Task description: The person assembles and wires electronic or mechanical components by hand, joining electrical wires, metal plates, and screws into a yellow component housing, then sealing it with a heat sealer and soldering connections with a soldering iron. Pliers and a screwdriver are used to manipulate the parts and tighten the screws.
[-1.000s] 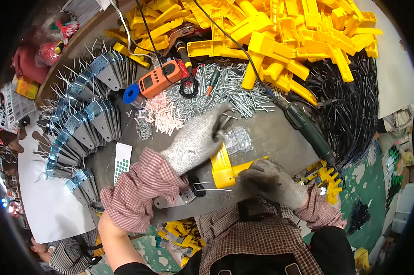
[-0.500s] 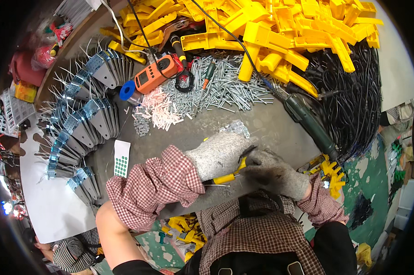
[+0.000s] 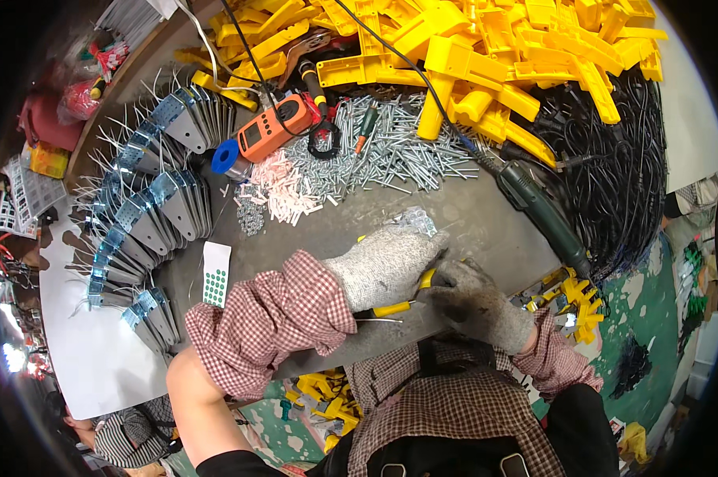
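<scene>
In a pale grey knit glove, my left hand [image 3: 396,265] is closed over the near middle of the table, its fingertips mostly hidden. A small yellow plastic piece [image 3: 427,279] shows between it and my right hand [image 3: 480,306], whose dark-stained glove has thumb and fingers closed against that piece. How far the piece runs under the left hand is hidden. Below the left wrist lies a yellow-handled tool [image 3: 391,309] with a black end, beside a thin metal rod [image 3: 387,320]. Small clear plastic bits [image 3: 415,220] lie just beyond the left hand.
Long screws [image 3: 391,151], pale pink sleeves [image 3: 287,189] and an orange meter [image 3: 275,127] lie farther back. Yellow housings [image 3: 486,56] are heaped behind them. Black cables [image 3: 625,175] and a corded electric screwdriver [image 3: 542,211] sit right; metal plates with wires [image 3: 180,207] line the left.
My right hand has shifted slightly, its fingers more bunched beside the yellow piece. A dark bit seen at the left fingertips is now out of sight. The whole view has moved a little.
</scene>
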### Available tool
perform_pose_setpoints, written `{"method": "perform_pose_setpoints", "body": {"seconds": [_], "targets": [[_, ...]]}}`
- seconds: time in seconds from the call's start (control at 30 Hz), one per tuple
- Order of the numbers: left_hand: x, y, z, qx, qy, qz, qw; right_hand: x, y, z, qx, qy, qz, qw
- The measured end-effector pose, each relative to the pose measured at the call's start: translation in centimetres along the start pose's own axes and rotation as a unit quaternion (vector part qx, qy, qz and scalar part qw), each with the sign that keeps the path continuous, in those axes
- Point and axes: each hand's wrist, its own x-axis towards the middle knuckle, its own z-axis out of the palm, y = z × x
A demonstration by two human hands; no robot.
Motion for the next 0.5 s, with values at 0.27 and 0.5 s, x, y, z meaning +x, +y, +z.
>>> {"method": "perform_pose_setpoints", "body": {"seconds": [0.27, 0.5], "targets": [[0.1, -0.8, -0.8, 0.006, -0.086, 0.014, 0.996, -0.3, 0.4, 0.8, 0.044, 0.031, -0.011, 0.998], [-3.5, -0.4, -1.5, 0.147, -0.073, 0.021, 0.986, 0.0, -1.9, 3.3, -0.001, -0.005, -0.015, 1.000]]}}
